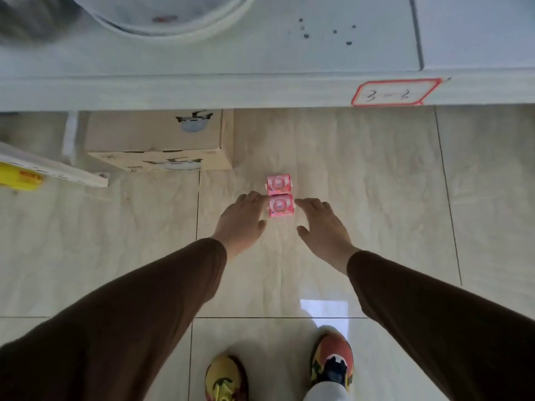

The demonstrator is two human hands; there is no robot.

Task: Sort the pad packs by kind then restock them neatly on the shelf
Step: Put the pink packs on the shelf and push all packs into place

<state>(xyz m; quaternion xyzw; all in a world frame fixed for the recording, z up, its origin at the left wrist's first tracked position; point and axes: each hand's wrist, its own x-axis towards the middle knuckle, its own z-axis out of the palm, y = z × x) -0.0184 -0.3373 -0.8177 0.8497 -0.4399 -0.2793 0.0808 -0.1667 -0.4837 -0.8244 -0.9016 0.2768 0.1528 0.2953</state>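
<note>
Two small pink pad packs lie on the tiled floor, one behind the other and touching: the far pack (278, 183) and the near pack (280, 206). My left hand (241, 219) reaches down beside the near pack's left side, fingers straight, fingertips at its edge. On the pack's right side, my right hand (321, 224) is also extended with its fingers straight, fingertips close to the pack. Neither hand grips anything. The white shelf (202, 91) runs across the top of the view, above the floor.
A cardboard box (162, 146) sits on the floor under the shelf, left of the packs. A red-bordered label (395, 92) is stuck on the shelf edge. A white bowl-like rim (162, 21) rests on the shelf. A white board and yellow pack (20, 176) are at far left. My shoes (333, 360) stand below.
</note>
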